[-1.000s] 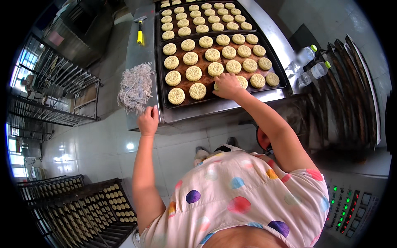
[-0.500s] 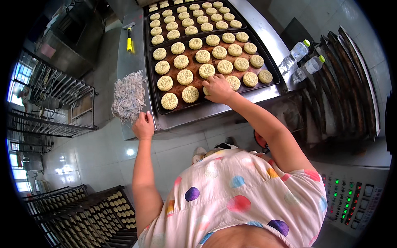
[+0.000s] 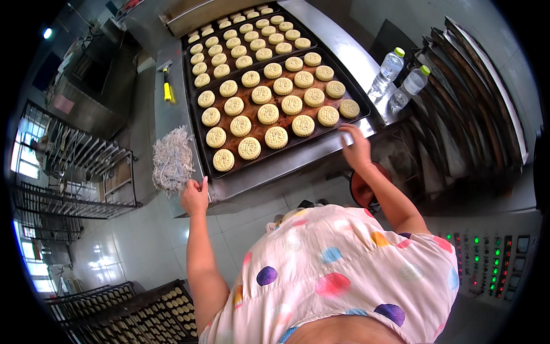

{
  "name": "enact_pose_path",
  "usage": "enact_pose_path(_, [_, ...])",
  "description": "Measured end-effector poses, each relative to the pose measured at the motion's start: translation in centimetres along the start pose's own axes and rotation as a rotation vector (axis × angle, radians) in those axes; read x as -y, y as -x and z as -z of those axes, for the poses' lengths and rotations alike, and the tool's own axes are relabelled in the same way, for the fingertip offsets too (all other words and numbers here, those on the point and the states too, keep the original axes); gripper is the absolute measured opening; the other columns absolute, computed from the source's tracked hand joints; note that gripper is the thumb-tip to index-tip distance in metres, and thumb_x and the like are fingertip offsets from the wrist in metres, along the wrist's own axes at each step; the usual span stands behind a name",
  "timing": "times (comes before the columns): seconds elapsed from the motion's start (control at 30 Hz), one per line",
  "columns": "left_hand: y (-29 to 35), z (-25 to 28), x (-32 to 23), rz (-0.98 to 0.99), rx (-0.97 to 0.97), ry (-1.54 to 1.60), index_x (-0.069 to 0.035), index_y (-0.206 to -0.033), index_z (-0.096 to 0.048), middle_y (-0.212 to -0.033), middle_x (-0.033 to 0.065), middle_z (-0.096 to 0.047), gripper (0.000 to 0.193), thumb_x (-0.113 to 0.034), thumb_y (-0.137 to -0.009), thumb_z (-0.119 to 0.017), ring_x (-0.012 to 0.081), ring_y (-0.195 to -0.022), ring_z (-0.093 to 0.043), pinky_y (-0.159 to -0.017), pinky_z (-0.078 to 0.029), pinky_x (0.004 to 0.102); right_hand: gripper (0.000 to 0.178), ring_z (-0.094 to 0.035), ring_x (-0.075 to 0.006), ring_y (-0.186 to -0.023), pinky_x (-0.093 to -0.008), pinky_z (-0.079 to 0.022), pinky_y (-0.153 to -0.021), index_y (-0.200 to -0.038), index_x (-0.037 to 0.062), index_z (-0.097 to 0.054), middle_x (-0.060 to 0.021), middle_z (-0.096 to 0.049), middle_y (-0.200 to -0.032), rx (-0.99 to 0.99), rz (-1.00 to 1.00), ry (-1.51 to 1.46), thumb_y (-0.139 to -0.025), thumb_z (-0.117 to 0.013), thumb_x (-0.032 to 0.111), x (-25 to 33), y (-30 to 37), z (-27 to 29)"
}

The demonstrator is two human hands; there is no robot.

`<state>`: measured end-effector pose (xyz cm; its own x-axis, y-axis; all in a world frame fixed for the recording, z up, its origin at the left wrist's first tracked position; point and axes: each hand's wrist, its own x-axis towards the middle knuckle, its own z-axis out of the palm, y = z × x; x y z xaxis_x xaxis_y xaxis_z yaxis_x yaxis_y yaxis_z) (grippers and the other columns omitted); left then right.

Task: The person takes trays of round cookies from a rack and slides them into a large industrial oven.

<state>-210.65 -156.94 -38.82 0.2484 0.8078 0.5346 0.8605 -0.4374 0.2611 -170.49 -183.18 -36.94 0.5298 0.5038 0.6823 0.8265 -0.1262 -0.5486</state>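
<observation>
A dark baking tray (image 3: pixel 263 150) lies on the metal counter, with rows of round, pattern-stamped mooncakes (image 3: pixel 268 113) on it. My right hand (image 3: pixel 356 149) is off the mooncakes, beside the tray's front right corner, fingers apart and slightly bent, nothing in them. At the counter's front left corner my left hand (image 3: pixel 195 196) is closed, thumb raised. It touches or nearly touches the frayed string rag (image 3: pixel 173 160); whatever its curled fingers hold is hidden. Behind the near tray is another tray of mooncakes (image 3: pixel 232 43).
A yellow-handled scraper (image 3: pixel 167 86) lies on the counter's left side. Two water bottles (image 3: pixel 388 71) stand at the right, near upright dark trays (image 3: pixel 464 97). Metal racks (image 3: pixel 86 160) stand left; loaded trays (image 3: pixel 143 315) are at lower left. A lit control panel (image 3: pixel 487 258) is at lower right.
My right hand has left a mooncake in the front row and moved right, past the tray's corner, its fingers now apart. My left hand stays by the rag. The whole view has shifted slightly.
</observation>
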Motion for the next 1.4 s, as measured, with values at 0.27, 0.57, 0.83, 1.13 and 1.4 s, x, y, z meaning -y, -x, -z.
enact_pose_path(0.27, [-0.1,0.6,-1.2,0.035,0.038,-0.119,-0.012,-0.069,-0.046,-0.06,0.0082,-0.057,0.04,-0.048,-0.078,-0.062,0.0332,-0.057,-0.056,-0.054,-0.043,0.0451,0.046,-0.055,-0.0355,-0.102,-0.0386,-0.042,-0.089,-0.108,-0.0081,-0.054,-0.0245,-0.058,-0.108,-0.61,-0.849,-0.043,-0.082,-0.056,0.03,-16.8,-1.1,3.2])
enact_pose_path(0.57, [-1.2,-0.9,-4.1,0.261,-0.036,-0.128,-0.012,-0.069,-0.048,-0.065,0.0074,-0.059,0.036,-0.044,-0.073,-0.065,0.0319,-0.063,-0.058,-0.056,-0.043,0.0451,0.071,-0.056,-0.0435,-0.1,-0.047,-0.045,-0.087,-0.099,-0.0159,-0.055,-0.0315,-0.058,-0.103,-0.34,-1.06,0.224,-0.089,-0.036,0.052,-25.7,-4.7,2.3])
enact_pose_path(0.83, [-0.2,-1.0,-2.7,0.266,-0.061,-0.109,-0.012,-0.066,-0.046,-0.062,0.005,-0.055,0.035,-0.041,-0.072,-0.066,0.0295,-0.061,-0.056,-0.054,-0.041,0.0446,0.077,-0.058,-0.0438,-0.094,-0.0487,-0.046,-0.083,-0.098,-0.0126,-0.056,-0.0303,-0.06,-0.097,-0.508,-1.263,0.247,-0.089,-0.028,0.058,-20.0,-4.8,0.8])
enact_pose_path(1.13, [-0.7,-1.4,-2.9,0.23,-0.095,-0.076,-0.012,-0.064,-0.045,-0.063,0.0068,-0.055,0.035,-0.038,-0.072,-0.068,0.0302,-0.062,-0.055,-0.054,-0.041,0.0446,0.076,-0.058,-0.0434,-0.095,-0.0487,-0.045,-0.083,-0.097,-0.0106,-0.059,-0.0292,-0.06,-0.098,-0.491,-1.254,0.257,-0.089,-0.027,0.058,-20.1,-4.9,1.2])
enact_pose_path(1.4, [-0.6,-1.3,-3.1,0.229,-0.092,-0.068,-0.011,-0.063,-0.045,-0.063,0.0078,-0.055,0.034,-0.035,-0.071,-0.068,0.0315,-0.064,-0.055,-0.057,-0.042,0.0456,0.075,-0.058,-0.0426,-0.094,-0.0485,-0.046,-0.082,-0.093,-0.0115,-0.06,-0.029,-0.061,-0.098,-0.449,-1.214,0.261,-0.09,-0.025,0.056,-19.9,-4.7,1.4])
